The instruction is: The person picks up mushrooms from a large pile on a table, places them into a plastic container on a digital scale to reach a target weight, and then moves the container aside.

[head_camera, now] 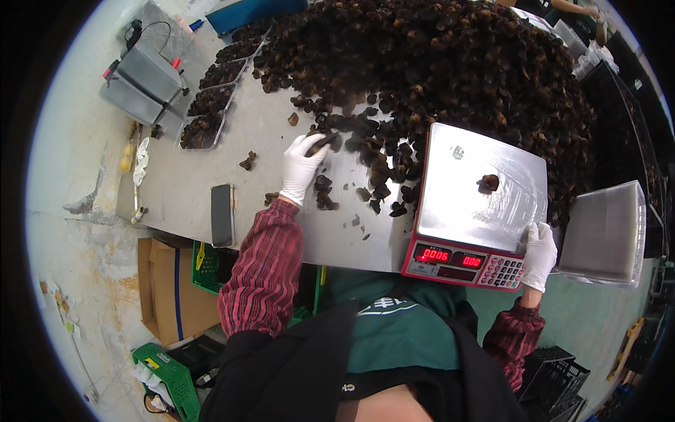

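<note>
My left hand [303, 164], in a white glove, pinches dark wood ear mushroom pieces [330, 141] above the metal table [174, 182]. More loose pieces lie just below and right of it. My right hand [540, 257], also gloved, grips the right front edge of a red digital scale [448, 269]. One brown mushroom piece [488, 183] sits on the scale's steel platform [464, 216], and the red display is lit. A huge mushroom heap [422, 58] covers the table's far side and reaches behind the scale.
Several mushroom-filled clear plastic trays [203, 131] line the left. A phone [222, 215] lies near the front edge. Stacked clear trays [601, 232] stand right of the scale. Grey containers [150, 74] are far left, green crates [169, 377] below. Another person's arm [575, 7] shows top right.
</note>
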A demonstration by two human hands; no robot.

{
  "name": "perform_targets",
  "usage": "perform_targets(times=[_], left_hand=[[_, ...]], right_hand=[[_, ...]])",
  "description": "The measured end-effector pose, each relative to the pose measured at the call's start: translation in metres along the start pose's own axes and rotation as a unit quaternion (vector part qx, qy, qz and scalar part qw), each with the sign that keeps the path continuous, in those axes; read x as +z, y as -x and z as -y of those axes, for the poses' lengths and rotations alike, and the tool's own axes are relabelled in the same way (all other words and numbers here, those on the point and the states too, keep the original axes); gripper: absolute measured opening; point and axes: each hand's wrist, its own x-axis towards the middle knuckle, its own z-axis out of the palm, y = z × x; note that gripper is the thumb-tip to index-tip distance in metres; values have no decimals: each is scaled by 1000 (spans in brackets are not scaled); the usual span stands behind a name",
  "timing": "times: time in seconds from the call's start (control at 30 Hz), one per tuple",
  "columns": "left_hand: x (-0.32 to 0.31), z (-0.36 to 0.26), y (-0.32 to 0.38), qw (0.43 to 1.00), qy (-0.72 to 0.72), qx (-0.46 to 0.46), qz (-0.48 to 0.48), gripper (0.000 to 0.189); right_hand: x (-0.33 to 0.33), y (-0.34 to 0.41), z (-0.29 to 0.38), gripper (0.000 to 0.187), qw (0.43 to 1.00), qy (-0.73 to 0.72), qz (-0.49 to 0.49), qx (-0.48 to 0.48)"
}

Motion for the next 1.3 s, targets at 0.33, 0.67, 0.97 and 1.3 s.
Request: perform_targets(times=[0.33, 0.67, 0.97, 1.3], left_hand=[[122, -186, 14, 894, -24, 426, 140, 34], [105, -193, -6, 896, 52, 391, 204, 53], [74, 3, -62, 922, -276, 112, 249, 55], [14, 35, -29, 940, -205, 173, 211, 50]], right_hand=[[33, -2, 41, 20, 986, 20, 0, -166], [28, -2, 37, 19, 983, 10, -18, -181], [14, 3, 44, 22, 985, -52, -72, -145], [1, 17, 70, 11, 925, -106, -104, -350]])
